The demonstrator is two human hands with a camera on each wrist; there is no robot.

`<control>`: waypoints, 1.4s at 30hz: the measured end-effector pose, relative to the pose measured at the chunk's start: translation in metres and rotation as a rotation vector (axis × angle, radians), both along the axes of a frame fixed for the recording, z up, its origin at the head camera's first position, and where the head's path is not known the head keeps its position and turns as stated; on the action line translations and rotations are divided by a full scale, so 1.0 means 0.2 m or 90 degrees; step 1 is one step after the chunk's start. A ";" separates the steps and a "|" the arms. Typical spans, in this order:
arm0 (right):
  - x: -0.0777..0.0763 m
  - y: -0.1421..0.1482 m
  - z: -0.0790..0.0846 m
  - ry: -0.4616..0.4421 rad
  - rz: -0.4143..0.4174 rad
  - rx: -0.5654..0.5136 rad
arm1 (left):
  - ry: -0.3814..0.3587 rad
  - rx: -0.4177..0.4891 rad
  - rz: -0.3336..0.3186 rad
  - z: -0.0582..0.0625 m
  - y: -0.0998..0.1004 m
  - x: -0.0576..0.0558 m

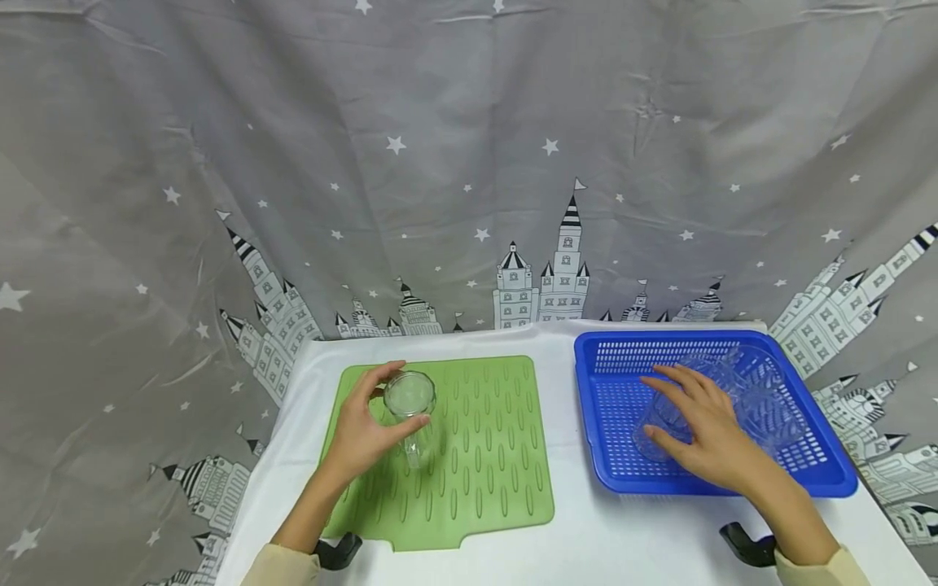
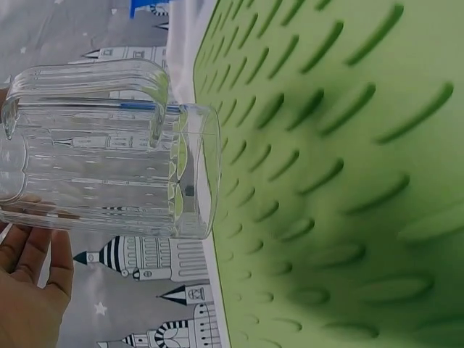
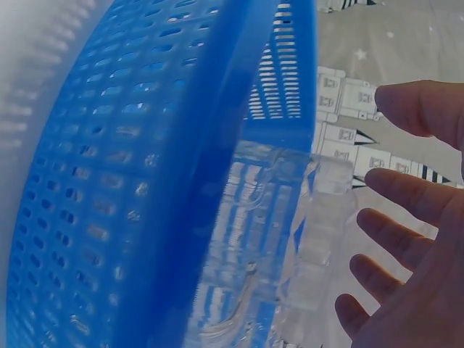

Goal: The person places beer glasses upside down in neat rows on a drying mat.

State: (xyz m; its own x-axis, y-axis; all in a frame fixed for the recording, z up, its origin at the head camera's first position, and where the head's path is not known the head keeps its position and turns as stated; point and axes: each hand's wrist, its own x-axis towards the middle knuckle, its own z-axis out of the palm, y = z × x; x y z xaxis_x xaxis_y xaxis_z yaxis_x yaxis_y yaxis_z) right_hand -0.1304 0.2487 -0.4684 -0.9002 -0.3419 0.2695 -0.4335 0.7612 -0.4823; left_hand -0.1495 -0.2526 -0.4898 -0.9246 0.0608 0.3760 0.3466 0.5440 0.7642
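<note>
My left hand point(image 1: 368, 425) holds a clear glass mug point(image 1: 409, 395) by its base end, thumb on one side and fingers on the other. The mug is upside down over a green drying mat point(image 1: 506, 488), its handle towards me. In the left wrist view the rim of the mug point(image 2: 206, 174) faces the mat close by. Over the blue basket point(image 1: 601, 480) my right hand point(image 1: 707, 431) is spread, fingers apart and nothing between them. Beneath and beside it, several clear glass mugs point(image 1: 769, 415) lie in the basket, partly hidden by the hand.
A white cloth point(image 1: 560, 439) covers the table under mat and basket. Behind the table hangs a grey curtain point(image 1: 454, 163) printed with stars and castles. The basket's raised wall point(image 3: 181, 174) stands close to the right hand.
</note>
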 end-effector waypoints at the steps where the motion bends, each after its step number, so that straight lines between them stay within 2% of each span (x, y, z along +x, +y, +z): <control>1: 0.00 0.00 0.00 0.002 -0.001 0.000 | -0.003 -0.001 0.002 0.00 -0.01 -0.01; 9: -0.01 0.02 -0.04 0.014 -0.008 0.006 | -0.029 -0.016 0.028 0.00 -0.10 -0.08; 22: 0.00 0.03 -0.08 0.033 -0.021 0.008 | -0.025 0.008 0.053 0.04 -0.26 -0.21; 28: 0.01 0.04 -0.08 0.034 -0.023 0.020 | -0.033 0.043 0.056 0.00 -0.33 -0.28; 35: 0.02 0.05 -0.09 0.040 -0.018 0.027 | -0.058 0.052 0.077 -0.02 -0.39 -0.33; 42: 0.03 0.05 -0.10 0.041 -0.024 0.019 | -0.073 0.060 0.086 -0.06 -0.42 -0.37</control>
State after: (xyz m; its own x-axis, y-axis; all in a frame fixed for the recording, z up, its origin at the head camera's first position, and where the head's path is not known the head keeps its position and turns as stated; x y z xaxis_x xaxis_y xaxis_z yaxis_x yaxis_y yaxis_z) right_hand -0.1239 0.2581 -0.4890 -0.8939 -0.3167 0.3173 -0.4334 0.7916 -0.4308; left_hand -0.2240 -0.3358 -0.5020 -0.9591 -0.0978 0.2656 0.1825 0.5037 0.8444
